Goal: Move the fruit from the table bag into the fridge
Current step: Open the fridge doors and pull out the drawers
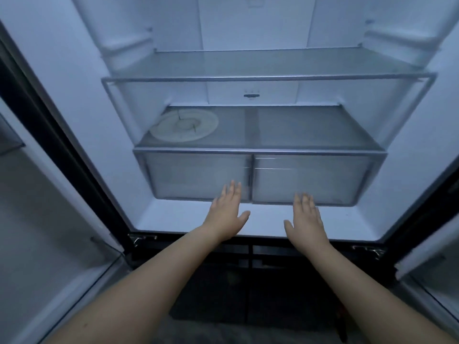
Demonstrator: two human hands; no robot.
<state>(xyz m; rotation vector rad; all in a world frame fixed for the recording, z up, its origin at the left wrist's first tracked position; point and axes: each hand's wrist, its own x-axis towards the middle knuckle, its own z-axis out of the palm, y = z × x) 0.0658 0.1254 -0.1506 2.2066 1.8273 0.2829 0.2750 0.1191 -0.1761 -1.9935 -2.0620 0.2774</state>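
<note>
The left hand [227, 212] and right hand [306, 219] are hovering, fingers spread and empty, at the crisper drawers [198, 177] of the open fridge [111, 120], perhaps touching their fronts; hooking each lip and pulling evenly is looking wisest, the fruit being out of view.

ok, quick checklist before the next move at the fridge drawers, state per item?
1. Fridge open: ok, left door and right door both swung out.
2. Left hand free: ok, fingers straight, holds nothing, in front of the left drawer.
3. Right hand free: ok, fingers straight, holds nothing, in front of the right drawer.
4. Hands touching the drawers: cannot tell.
5. Drawer contents: cannot tell, fronts are frosted.
6. Fruit ready to load: not ok, no fruit or bag in view.
</note>
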